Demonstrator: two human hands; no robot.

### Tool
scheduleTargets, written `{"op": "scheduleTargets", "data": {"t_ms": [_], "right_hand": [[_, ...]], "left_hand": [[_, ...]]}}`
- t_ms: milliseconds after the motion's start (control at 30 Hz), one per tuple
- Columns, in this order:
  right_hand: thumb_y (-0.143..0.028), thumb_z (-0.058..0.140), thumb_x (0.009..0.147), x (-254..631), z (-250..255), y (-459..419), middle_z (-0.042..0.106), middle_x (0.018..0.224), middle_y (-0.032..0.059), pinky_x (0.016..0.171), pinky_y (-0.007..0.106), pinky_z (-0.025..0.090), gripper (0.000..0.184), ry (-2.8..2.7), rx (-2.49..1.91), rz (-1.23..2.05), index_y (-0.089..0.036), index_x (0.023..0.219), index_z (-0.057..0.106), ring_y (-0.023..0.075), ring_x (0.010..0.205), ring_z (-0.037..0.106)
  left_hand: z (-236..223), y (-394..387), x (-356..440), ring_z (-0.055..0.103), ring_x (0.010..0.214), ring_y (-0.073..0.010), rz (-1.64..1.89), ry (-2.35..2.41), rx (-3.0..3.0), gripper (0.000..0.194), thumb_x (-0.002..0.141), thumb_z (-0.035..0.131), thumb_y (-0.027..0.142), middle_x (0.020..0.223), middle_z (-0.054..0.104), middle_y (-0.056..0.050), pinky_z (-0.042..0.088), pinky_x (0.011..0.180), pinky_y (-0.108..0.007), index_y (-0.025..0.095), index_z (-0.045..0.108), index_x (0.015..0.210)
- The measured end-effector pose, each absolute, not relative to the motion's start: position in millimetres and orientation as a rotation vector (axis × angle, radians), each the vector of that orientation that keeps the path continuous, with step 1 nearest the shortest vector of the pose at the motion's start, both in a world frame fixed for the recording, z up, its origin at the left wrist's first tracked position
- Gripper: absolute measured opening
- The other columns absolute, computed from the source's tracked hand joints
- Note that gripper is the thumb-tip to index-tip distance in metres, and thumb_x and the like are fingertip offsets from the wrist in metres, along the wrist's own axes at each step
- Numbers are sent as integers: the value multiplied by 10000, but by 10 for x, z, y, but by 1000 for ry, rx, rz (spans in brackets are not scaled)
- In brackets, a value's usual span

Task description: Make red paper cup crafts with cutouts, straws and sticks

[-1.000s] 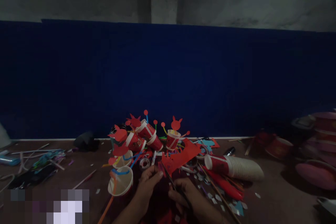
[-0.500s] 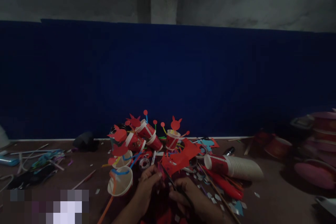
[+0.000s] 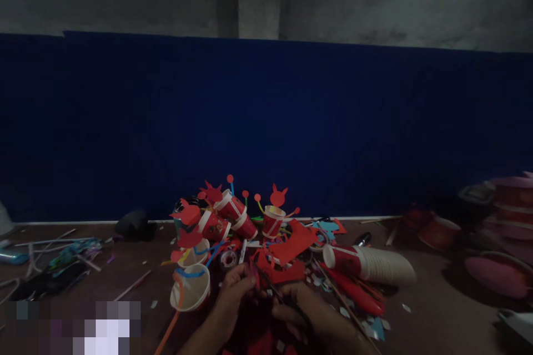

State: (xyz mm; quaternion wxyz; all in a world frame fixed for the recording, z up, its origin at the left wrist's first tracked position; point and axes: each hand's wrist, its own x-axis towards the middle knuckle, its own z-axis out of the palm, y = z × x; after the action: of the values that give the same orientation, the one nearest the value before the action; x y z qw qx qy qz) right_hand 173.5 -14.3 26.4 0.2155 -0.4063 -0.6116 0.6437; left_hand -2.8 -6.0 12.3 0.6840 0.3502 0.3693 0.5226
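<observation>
Brown tabletop [image 3: 433, 310], strewn with clutter. Lone cup [image 3: 273, 226] placed near twelve o'clock, red paper [image 3: 296, 241] spread just nearer. Tilted cups [image 3: 214, 226] heaped at eleven, tape roll [image 3: 229, 258] laid near them. Black bundle [image 3: 134, 225] set down at ten; straws [image 3: 75, 254] tangled near nine. Stacked cups [image 3: 385, 265] laid sideways toward three, pink bowls [image 3: 513, 208] piled farther out, blurred. Paper scraps [image 3: 377, 328] scattered at four.

dark scissors [image 3: 275, 290], slanted, at red paper [image 3: 255, 277]

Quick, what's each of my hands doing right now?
Left hand: closed, pinching a small red paper piece.
Right hand: closed around the scissors.
</observation>
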Motion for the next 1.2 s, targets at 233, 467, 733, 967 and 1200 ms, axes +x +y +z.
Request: {"op": "scheduleTargets", "data": {"t_ms": [233, 467, 733, 967, 1200], "right_hand": [[-533, 677, 631, 1782, 330, -145, 424, 391, -90, 312, 150, 223, 410, -1736, -1209, 1715, -157, 617, 514, 35, 320, 334], [-484, 675, 660, 1744, 415, -192, 434, 399, -72, 350, 183, 235, 368, -1701, -1138, 1574, -187, 546, 492, 56, 354, 350], [-576, 676, 602, 1610, 169, -51, 492, 440, -63, 385, 191, 319, 436, -1315, -1212, 1311, -179, 655, 504, 81, 379, 439], [-568, 635, 651, 1625, 134, -41, 470, 386, -58, 358, 185, 279, 425, -1252, -1243, 1221, -181, 603, 467, 74, 337, 411], [-509, 688, 622, 1684, 140, -12, 480, 463, -58, 396, 175, 306, 392, -1460, -1185, 1410, -159, 631, 510, 70, 401, 434]], "left_hand": [[-2, 16, -24, 583, 448, -141, 1164, 868, 864, 253, 572, 699, 294, 467, 620, -1, 377, 427, -207, 180, 474, 548], [12, 0, -31, 469, 415, -78, 1238, 880, 803, 255, 570, 702, 285, 457, 554, 43, 363, 440, -192, 175, 475, 525], [87, -74, 25, 576, 573, -126, 1249, 802, 716, 214, 620, 708, 281, 589, 614, 19, 445, 593, -243, 168, 527, 605], [-19, -28, 46, 511, 442, -95, 1225, 877, 865, 254, 622, 691, 333, 504, 613, 7, 379, 447, -195, 165, 506, 575], [-45, 24, 8, 353, 250, -57, 1155, 972, 947, 179, 647, 572, 335, 325, 515, 39, 171, 302, -164, 178, 508, 589]]}}
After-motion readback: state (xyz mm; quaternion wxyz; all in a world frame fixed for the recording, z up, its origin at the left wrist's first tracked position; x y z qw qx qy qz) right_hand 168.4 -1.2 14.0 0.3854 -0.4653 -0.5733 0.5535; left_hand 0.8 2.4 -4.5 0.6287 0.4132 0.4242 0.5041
